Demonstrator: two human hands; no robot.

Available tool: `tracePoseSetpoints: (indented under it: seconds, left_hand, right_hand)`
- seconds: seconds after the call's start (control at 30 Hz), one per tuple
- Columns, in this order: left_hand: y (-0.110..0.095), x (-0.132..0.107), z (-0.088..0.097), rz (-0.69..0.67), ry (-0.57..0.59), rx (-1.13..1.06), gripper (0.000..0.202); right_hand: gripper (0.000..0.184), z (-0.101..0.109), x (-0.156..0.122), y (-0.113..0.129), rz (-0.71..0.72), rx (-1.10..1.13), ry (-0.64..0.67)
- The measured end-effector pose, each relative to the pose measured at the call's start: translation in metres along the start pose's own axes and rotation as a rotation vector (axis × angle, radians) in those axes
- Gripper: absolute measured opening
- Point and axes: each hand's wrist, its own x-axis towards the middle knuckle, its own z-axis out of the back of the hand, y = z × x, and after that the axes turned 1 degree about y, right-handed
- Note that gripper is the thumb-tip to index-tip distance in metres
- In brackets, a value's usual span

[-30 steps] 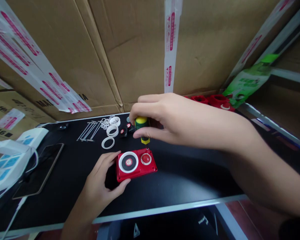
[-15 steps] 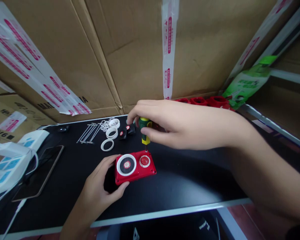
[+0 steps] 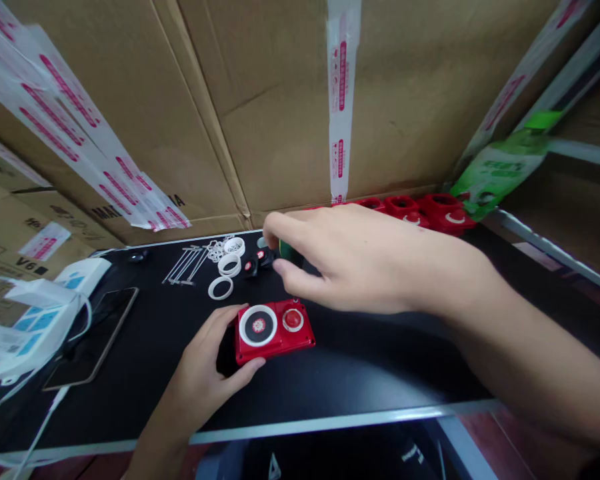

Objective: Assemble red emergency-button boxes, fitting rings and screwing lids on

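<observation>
My left hand [image 3: 215, 360] grips the left end of a red rectangular casing [image 3: 280, 347], thumb along the near side and fingers at the far side. Set in the casing are a black disc [image 3: 259, 325] with a white ring around it and a smaller red dome [image 3: 293, 320] in a white ring. Above the casing's far right corner, my right hand [image 3: 330, 257] is closed around a green screwdriver [image 3: 289, 253]. Most of the screwdriver is behind the fingers, and its tip is hidden. A small screw [image 3: 296, 301] shows at the casing's far edge.
White rings [image 3: 221, 288], thin metal rods [image 3: 187, 265] and small black parts [image 3: 251, 267] lie beyond the casing. More red casings [image 3: 443, 212] line the back by a green bottle [image 3: 505, 170]. At left are a phone [image 3: 97, 340] and a power strip [image 3: 75, 287]. Cardboard boxes [image 3: 275, 120] stand behind.
My right hand has tilted and turned over the screwdriver, which now shows far less, its yellow collar and shaft out of sight. My left hand still holds the casing. The view has shifted slightly.
</observation>
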Motion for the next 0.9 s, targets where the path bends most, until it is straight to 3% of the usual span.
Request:
tracePoseSetpoints:
  seconds: [0.17,0.27,0.43,0.53,0.67,0.77,0.9]
  left_hand:
    - [0.0,0.001,-0.001,0.001,-0.009,-0.014,0.056]
    - [0.0,0.0,-0.002,0.006,-0.022,-0.013,0.057]
    - [-0.001,0.0,-0.002,0.016,-0.023,-0.002,0.056]
    - [-0.003,0.001,-0.002,0.016,-0.016,-0.004,0.055]
    - [-0.003,0.001,-0.002,0.015,-0.015,-0.002,0.055]
    - [-0.002,0.001,-0.002,0.015,-0.018,0.004,0.054]
    - [-0.002,0.001,-0.002,0.011,-0.025,0.012,0.054]
  right_hand:
    - [0.022,0.007,0.002,-0.013,0.121,0.217,0.058]
    - [0.015,0.001,0.008,-0.016,0.166,0.177,0.062]
    - [0.03,-0.01,0.014,-0.005,0.022,-0.135,-0.042]
    - [0.039,-0.005,0.01,0.001,-0.053,-0.196,-0.05]
    - [0.023,0.007,0.002,-0.003,-0.057,-0.051,0.029]
    - [0.012,0.013,-0.001,-0.011,0.016,0.065,0.052]
    - [0.018,0.015,-0.001,-0.019,0.136,0.188,0.07]
